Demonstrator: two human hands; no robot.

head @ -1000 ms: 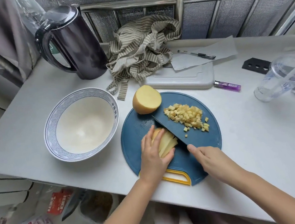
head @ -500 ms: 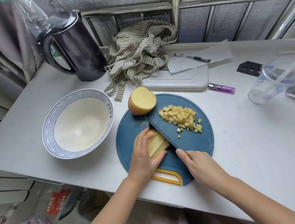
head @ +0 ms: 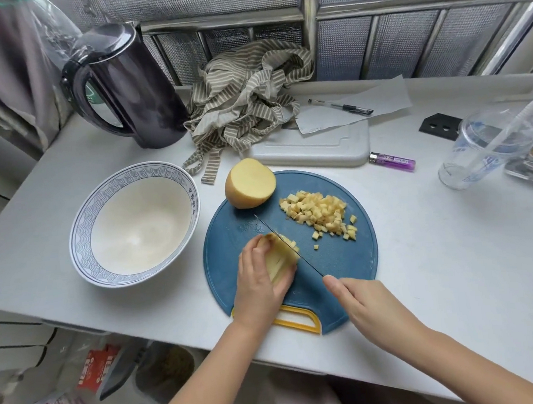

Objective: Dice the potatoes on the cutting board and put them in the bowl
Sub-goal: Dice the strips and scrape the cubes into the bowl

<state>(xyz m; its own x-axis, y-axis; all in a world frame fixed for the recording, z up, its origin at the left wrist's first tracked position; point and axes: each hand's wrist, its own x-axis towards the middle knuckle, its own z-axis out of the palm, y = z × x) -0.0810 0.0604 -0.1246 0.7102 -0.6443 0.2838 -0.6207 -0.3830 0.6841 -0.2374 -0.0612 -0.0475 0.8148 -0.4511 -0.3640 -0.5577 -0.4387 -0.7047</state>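
- The left hand (head: pixel 261 275) is pressing down on the sliced potato (head: pixel 283 254). Its fingers are curled over the top, so the cut slabs are being held together as one block under the blade.
- The right hand (head: pixel 372 305) is grasping the knife (head: pixel 287 244). The handle is hidden beneath the palm, so the fingers are probably wrapping it fully, with the forefinger reaching forward toward the blade to steer it.
- The blade is standing edge-down and showing only as a thin line. It is running diagonally across the cutting board (head: pixel 343 259) and meeting the free end of the slabs, just beside the left fingertips.
- The diced pile (head: pixel 318 212) is lying on the board's far right part, apart from the cutting spot and out of the knife's way.
- The half potato (head: pixel 249 182) is resting at the board's far rim, uncut.
- The bowl (head: pixel 82 222) is sitting just left of the board, close for an easy transfer, and no potato is showing in it; dicing is likely about halfway.
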